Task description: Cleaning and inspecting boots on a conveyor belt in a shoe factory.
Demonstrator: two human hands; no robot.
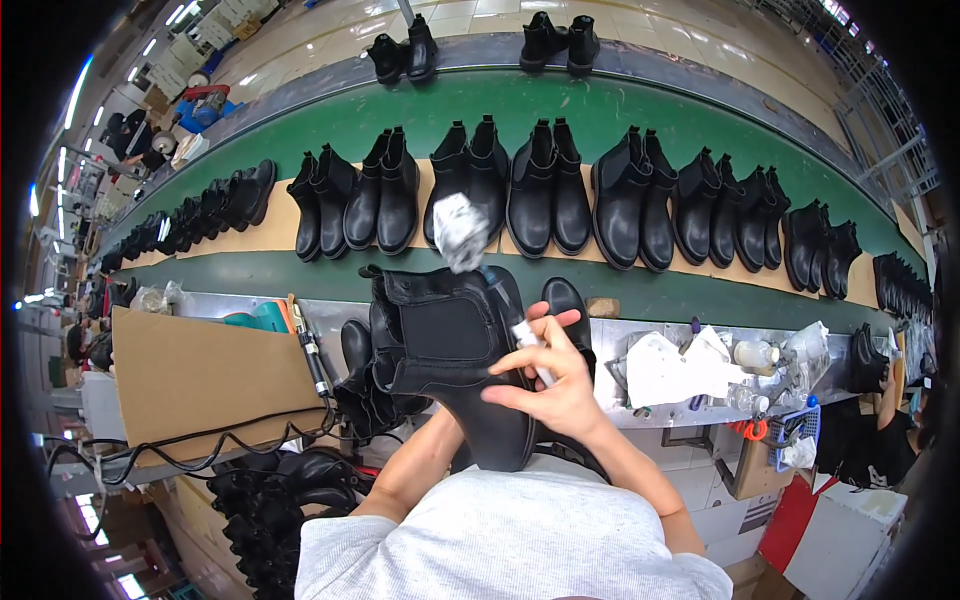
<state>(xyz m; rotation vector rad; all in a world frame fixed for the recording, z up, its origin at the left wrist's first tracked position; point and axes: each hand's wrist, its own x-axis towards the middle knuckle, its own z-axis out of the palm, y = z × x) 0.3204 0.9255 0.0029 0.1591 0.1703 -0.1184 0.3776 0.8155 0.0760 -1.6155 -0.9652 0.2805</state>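
Black boot (455, 374): right by the grey shirt (510, 540), tipped sideways, seemingly so its elastic panel (445, 328) faces up.
Right hand (562, 388): grasping a white tool (523, 334), thumb and forefinger at the boot.
Left hand: hidden; can't tell its grip.

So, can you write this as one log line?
Right hand: gripping white-handled stick | left hand: hidden by black boot | boot row: on brown cardboard strip

Black boot (450, 335), green worktop (640, 108), brown cardboard (210, 375), pale grey shirt (520, 530)
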